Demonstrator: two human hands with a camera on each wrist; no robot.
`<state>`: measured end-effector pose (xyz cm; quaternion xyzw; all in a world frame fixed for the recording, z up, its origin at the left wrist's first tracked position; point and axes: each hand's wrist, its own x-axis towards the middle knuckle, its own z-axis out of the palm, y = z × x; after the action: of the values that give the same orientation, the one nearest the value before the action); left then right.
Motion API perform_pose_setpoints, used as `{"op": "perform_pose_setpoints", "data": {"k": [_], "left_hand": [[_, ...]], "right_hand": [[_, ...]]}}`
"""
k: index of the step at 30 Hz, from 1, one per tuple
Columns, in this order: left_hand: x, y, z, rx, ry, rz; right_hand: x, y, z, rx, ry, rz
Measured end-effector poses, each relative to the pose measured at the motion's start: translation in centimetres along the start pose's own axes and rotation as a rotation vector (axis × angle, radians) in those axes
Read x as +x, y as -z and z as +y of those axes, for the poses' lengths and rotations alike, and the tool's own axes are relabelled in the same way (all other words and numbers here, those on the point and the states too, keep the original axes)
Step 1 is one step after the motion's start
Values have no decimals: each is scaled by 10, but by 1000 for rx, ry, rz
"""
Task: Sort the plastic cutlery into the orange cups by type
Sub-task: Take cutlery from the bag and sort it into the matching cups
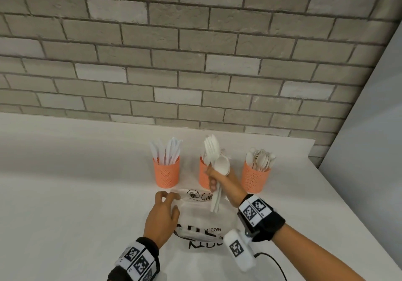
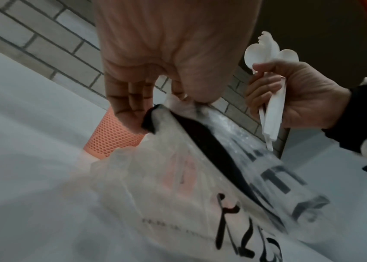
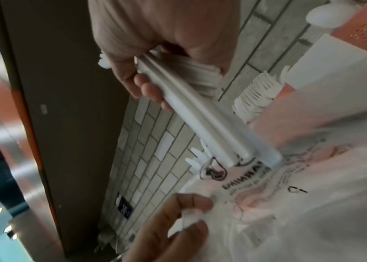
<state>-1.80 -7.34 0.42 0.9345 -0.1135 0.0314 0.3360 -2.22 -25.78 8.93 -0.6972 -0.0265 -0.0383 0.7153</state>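
Note:
Three orange mesh cups stand in a row near the wall: the left cup [image 1: 166,172] holds knives, the middle cup [image 1: 204,177] holds forks, the right cup [image 1: 255,177] holds spoons. My right hand [image 1: 214,181] grips a bundle of white cutlery [image 1: 217,163], forks and spoons mixed, raised in front of the middle cup. The handles [image 3: 200,120] stick out below the fist. My left hand [image 1: 165,206] pinches the edge of a clear printed plastic bag [image 1: 200,222] lying on the table; the pinch [image 2: 178,99] shows in the left wrist view.
The white table [image 1: 76,183] runs back to a grey brick wall [image 1: 195,52]. A white panel [image 1: 369,128] stands at the right, past the table's slanted right edge. A black cable [image 1: 276,263] trails from my right wrist camera.

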Motion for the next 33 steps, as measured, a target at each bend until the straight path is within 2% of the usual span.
{"op": "perform_pose_setpoints", "data": {"k": [2,4,6,8,10,13,15,17,18,21,24,27,33], "left_hand": [[-1,3,4,26,-24,46],[-1,12,15,-50,-83,145],[3,24,33,-251,-179,242],[8,35,57,-526,-179,250],[16,42,79,-853,-33,114],[30,42,103,-1302,310,-260],[40,39,114,-1447,499,-474],[47,33,120,-1515,625,-591],[49,30,122,-1550,666,-609],[51,27,133,-1677,738,-576],[52,28,144,-1790,734,-504],[49,33,157,-1759,723,-468],[45,27,164,-1688,675,-475]], "right_hand": [[6,8,-6,109,-10,72],[13,16,-9,163,-14,149],[17,20,-12,202,-12,205],[20,21,-18,247,7,235],[23,17,-28,294,39,254],[29,9,-44,365,88,284],[33,5,-52,381,124,303],[35,0,-56,372,158,313],[36,-2,-57,355,175,321],[34,-6,-55,297,225,342],[29,-6,-43,206,261,395],[25,-4,-26,106,229,487],[23,-1,-17,219,167,547]]}}
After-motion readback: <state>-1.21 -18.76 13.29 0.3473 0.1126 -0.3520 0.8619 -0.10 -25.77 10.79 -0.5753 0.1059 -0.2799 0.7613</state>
